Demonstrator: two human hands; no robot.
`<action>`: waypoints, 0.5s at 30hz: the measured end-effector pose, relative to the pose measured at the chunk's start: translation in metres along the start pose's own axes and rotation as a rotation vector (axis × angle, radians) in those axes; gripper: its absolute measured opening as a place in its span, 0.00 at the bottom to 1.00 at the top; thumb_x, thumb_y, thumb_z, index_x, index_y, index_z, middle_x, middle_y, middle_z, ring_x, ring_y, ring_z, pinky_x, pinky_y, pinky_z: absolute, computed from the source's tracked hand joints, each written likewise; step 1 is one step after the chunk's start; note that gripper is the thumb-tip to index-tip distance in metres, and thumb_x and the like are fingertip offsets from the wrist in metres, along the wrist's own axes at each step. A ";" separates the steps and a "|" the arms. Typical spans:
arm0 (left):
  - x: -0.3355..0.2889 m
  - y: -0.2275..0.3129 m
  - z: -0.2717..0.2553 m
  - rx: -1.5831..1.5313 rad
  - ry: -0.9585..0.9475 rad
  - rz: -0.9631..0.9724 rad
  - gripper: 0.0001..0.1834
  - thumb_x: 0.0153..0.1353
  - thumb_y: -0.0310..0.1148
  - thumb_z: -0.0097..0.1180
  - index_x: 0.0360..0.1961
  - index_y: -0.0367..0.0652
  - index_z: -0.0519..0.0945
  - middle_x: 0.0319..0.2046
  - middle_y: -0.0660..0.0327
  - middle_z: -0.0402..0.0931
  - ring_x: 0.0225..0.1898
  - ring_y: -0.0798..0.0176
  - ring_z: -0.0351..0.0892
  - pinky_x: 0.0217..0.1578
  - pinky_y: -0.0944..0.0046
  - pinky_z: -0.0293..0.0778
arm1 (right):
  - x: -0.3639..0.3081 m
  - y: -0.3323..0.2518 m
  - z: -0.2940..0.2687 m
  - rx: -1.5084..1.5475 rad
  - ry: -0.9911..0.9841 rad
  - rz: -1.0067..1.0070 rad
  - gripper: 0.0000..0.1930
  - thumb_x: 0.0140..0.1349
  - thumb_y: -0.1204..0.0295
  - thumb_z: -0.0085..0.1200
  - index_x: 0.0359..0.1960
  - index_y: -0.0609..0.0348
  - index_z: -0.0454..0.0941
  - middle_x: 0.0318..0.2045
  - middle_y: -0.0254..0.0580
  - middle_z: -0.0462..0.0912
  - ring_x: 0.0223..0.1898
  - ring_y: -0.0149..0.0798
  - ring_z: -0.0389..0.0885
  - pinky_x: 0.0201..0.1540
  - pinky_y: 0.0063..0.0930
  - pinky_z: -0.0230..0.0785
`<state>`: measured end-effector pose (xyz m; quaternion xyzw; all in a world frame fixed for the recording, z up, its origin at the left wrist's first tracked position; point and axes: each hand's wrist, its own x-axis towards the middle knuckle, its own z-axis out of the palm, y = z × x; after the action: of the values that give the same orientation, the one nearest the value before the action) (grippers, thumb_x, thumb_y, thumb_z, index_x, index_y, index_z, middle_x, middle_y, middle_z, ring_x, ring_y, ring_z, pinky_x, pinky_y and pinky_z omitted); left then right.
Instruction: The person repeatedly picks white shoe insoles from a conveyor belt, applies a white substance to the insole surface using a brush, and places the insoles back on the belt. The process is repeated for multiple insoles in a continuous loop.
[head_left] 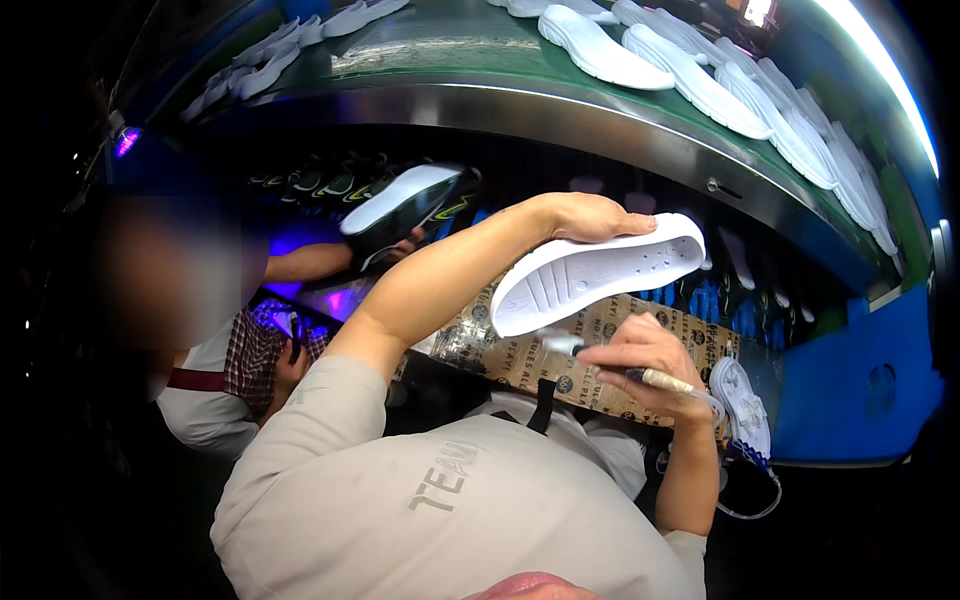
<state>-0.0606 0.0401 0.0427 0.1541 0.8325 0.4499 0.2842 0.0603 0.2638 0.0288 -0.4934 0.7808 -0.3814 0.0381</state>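
White soles (700, 85) line the green conveyor (440, 45); a co-worker's hand (405, 243) holds a black shoe (400, 210).

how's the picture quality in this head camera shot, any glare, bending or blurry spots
Head view: strong fisheye bend, so the steel conveyor edge arcs; a bright light strip glares at upper right; corners fall to black; purple glow at left; a co-worker's face is blurred. The left hand holding the white sole and the right hand with the brush are sharp and well lit.

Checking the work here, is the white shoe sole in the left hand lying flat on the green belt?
No. The left hand holds the white shoe sole up in the air, well below the green belt, while the right hand holds a brush beneath it.
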 end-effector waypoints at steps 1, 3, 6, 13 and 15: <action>-0.001 0.003 0.003 0.009 -0.005 -0.001 0.39 0.75 0.65 0.45 0.63 0.38 0.82 0.62 0.43 0.78 0.63 0.48 0.77 0.64 0.55 0.70 | -0.002 0.000 0.002 -0.057 0.104 0.055 0.15 0.56 0.76 0.71 0.46 0.45 0.91 0.30 0.33 0.79 0.36 0.37 0.76 0.46 0.33 0.69; -0.004 0.007 0.005 -0.035 -0.057 -0.023 0.38 0.75 0.64 0.46 0.63 0.38 0.82 0.63 0.43 0.79 0.63 0.49 0.77 0.64 0.56 0.69 | -0.003 0.001 0.003 -0.149 0.163 0.110 0.15 0.56 0.75 0.71 0.45 0.46 0.91 0.30 0.31 0.79 0.36 0.37 0.76 0.46 0.33 0.70; 0.007 -0.006 0.004 0.175 -0.072 -0.057 0.41 0.74 0.67 0.43 0.64 0.40 0.82 0.65 0.42 0.76 0.67 0.44 0.75 0.66 0.53 0.68 | -0.007 0.010 -0.006 -0.018 -0.027 -0.017 0.18 0.51 0.72 0.74 0.47 0.46 0.91 0.27 0.30 0.78 0.34 0.35 0.74 0.46 0.34 0.67; -0.005 -0.001 0.005 0.245 -0.101 -0.061 0.45 0.71 0.72 0.42 0.64 0.40 0.82 0.65 0.41 0.76 0.67 0.40 0.75 0.65 0.50 0.70 | -0.022 0.020 -0.014 -0.100 0.069 0.029 0.18 0.54 0.75 0.73 0.47 0.42 0.91 0.29 0.29 0.79 0.34 0.35 0.76 0.42 0.34 0.72; -0.009 0.002 0.004 0.308 -0.075 -0.078 0.45 0.70 0.72 0.42 0.63 0.41 0.82 0.65 0.41 0.76 0.66 0.40 0.76 0.65 0.50 0.71 | -0.025 0.020 -0.019 -0.041 0.094 0.075 0.17 0.53 0.74 0.73 0.46 0.42 0.92 0.29 0.29 0.79 0.34 0.35 0.75 0.42 0.34 0.72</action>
<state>-0.0513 0.0394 0.0455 0.1799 0.8858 0.2994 0.3054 0.0504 0.2989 0.0211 -0.4461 0.8072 -0.3865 0.0058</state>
